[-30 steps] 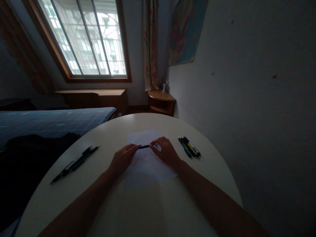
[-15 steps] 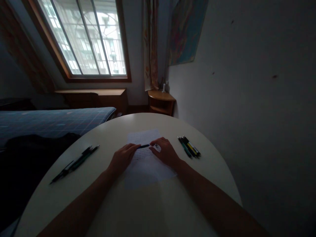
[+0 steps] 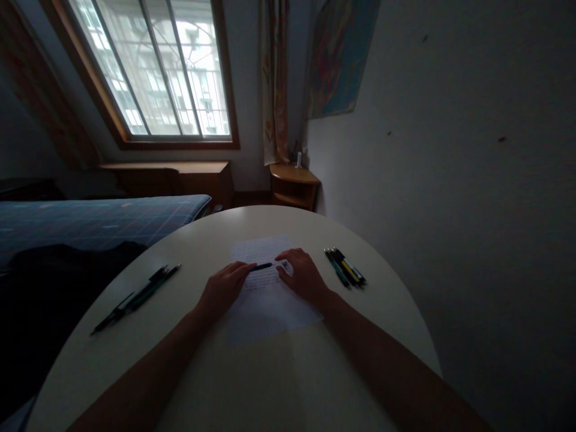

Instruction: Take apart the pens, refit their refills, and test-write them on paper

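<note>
My left hand (image 3: pixel 227 285) pinches one end of a dark pen (image 3: pixel 261 267), which points right above a sheet of paper (image 3: pixel 265 312) covered with lines of writing. Just past the pen's other end is my right hand (image 3: pixel 300 273), its thumb and forefinger curved and a little apart, with nothing visible held between them. Several pens (image 3: pixel 135 300) lie together on the table left of my left hand. To the right of my right hand lies another row of pens (image 3: pixel 344 267), one with a yellow strip.
The round white table (image 3: pixel 252 384) carries all of this. A bed (image 3: pixel 112 216) with a checked cover and a dark cloth (image 3: pixel 67 264) sit beyond its left edge. A wooden corner shelf (image 3: pixel 294 175) stands behind, and a wall (image 3: pixel 450 198) runs along the right.
My right thumb and forefinger have drawn slightly right, away from the pen's end, and spread a little. My left hand and the pen have stayed in place.
</note>
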The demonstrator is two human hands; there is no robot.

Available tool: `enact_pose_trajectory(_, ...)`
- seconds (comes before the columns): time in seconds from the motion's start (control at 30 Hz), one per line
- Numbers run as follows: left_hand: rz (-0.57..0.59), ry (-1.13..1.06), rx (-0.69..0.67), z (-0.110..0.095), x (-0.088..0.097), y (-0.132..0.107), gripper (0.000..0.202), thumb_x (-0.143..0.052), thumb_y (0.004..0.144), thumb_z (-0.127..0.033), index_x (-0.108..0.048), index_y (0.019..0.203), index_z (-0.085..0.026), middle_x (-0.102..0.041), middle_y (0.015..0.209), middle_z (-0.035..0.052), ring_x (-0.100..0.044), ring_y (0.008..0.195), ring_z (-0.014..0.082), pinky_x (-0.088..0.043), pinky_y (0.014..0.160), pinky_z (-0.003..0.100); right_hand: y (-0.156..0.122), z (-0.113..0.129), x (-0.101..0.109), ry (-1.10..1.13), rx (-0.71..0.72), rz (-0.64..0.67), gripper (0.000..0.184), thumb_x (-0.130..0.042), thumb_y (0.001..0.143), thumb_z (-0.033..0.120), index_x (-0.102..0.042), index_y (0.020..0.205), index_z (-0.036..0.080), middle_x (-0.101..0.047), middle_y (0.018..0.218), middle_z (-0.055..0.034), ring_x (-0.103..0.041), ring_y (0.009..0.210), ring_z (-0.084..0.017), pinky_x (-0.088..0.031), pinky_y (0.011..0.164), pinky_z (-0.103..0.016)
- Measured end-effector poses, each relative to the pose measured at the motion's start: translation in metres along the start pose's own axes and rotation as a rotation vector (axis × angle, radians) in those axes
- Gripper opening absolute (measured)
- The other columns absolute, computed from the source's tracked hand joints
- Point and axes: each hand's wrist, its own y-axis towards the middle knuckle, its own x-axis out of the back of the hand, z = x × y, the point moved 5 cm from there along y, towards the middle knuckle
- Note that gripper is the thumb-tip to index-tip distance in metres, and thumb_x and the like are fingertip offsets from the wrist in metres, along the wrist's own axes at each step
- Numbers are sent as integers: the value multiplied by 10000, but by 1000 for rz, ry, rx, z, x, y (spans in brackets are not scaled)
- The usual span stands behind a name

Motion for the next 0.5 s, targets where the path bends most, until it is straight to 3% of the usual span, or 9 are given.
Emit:
enact_pose_trajectory(0.23, 4, 17, 17, 2, 0, -1, 312, -411, 984, -275, -596, 1235, -266, -681, 1136, 42, -668, 973, 178, -549, 815, 286, -1, -8, 5, -229, -87, 9, 80, -708, 766, 175, -683, 837, 201, -632, 1113, -92, -516, 1067, -279, -434, 900, -436)
enact_pose_trajectory(0.5, -17, 27, 11, 2, 1, 0, 318, -394, 988, -291, -614, 1215, -255, -692, 1119, 46, -677, 958, 178, -559, 804, 290, -3, -15, 2, -295, -221, 96, 104, -698, 805, 280, -702, 862, 193, -632, 1037, -74, -509, 1033, -235, -409, 910, -367)
